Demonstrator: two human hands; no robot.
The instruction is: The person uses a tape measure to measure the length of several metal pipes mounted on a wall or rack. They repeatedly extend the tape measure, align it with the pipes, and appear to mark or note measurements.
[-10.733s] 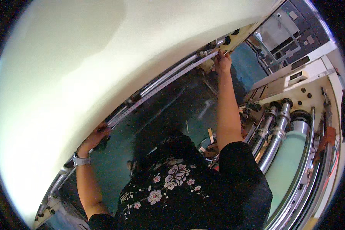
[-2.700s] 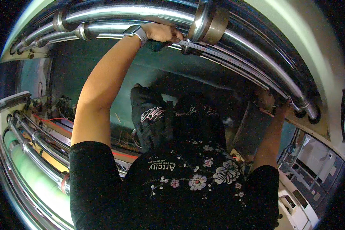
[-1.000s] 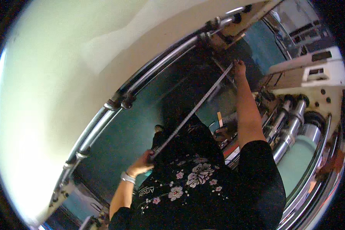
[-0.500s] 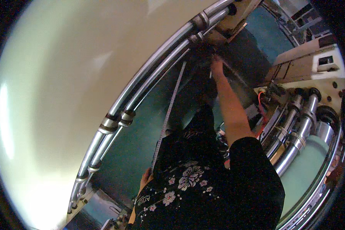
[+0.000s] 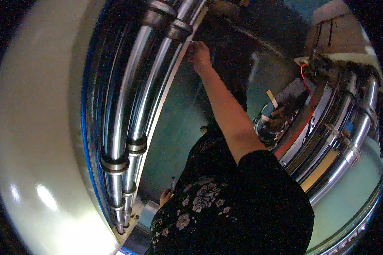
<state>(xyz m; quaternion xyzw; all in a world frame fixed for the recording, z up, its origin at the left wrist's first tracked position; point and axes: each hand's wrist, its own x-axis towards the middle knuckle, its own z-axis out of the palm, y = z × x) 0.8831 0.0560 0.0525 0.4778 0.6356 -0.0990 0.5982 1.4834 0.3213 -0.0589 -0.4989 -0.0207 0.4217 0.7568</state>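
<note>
**Hands at a long bar inside a roller machine**

Large cream drum (image 5: pixel 34 140): fills the left of the frame, curved, glossy, with light spots low down.

Chrome rollers (image 5: pixel 132 97): a bundle running from top centre down to lower left, ringed with dark collars; a second set of polished rollers (image 5: pixel 340 140) curves along the right edge.

Teal machine wall (image 5: pixel 174 127): the background at centre, dim; a pale green surface shows at lower right.

Black floral shirt (image 5: pixel 225 208): fills the lower centre.

Right hand (image 5: pixel 198 54): arm stretched straight up from the shoulder to upper centre, fingers closed on the top end of a thin pale bar (image 5: pixel 159 114) that lies just beside the rollers.

Left hand (image 5: pixel 166 196): low, at lower centre, mostly hidden behind the shirt; near the bar's lower end, grip not discernible.

Red wire (image 5: pixel 304 78): upper right, looping beside dark fittings.

Small pale strip (image 5: pixel 271 98): right of centre, tilted, among cluttered parts; detail too small to tell.
</note>
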